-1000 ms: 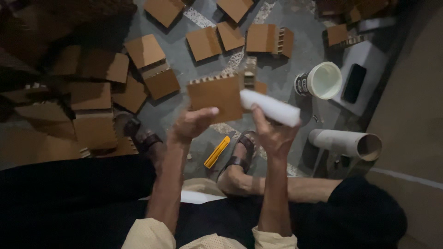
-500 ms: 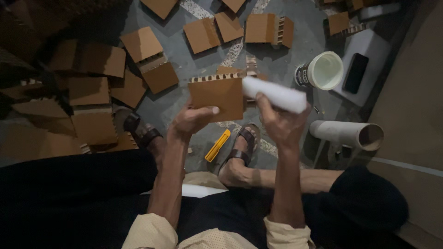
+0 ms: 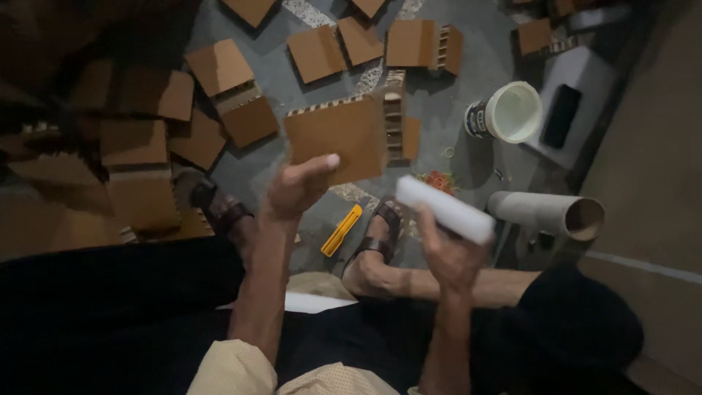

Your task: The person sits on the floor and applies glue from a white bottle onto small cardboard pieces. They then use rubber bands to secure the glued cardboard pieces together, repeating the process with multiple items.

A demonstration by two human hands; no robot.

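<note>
Seated on a dim workshop floor, a person works amid scattered cardboard pieces (image 3: 219, 66) that spread across the grey floor (image 3: 468, 73) from the far left to the middle. The left hand (image 3: 296, 189) grips a square cardboard panel (image 3: 336, 139) by its near edge, thumb pressed on the face, fingers hidden behind; the panel is held up in the air at centre, its corrugated edges showing along the top and right side. Below it, a yellow utility knife (image 3: 342, 230) lies on the floor between two sandalled feet (image 3: 376, 241). To the right, the right hand (image 3: 446, 256) is closed around a white block (image 3: 444, 210), lifted just beside the panel but apart from it. Further right stand a white bucket (image 3: 512, 111), a dark phone (image 3: 561, 115) on a grey stand, and a cardboard tube (image 3: 545, 214) lying on its side. The step in hand looks like working the panel's surface with the block; bringing the two together would call for a steady panel and a flat, even stroke.
</note>
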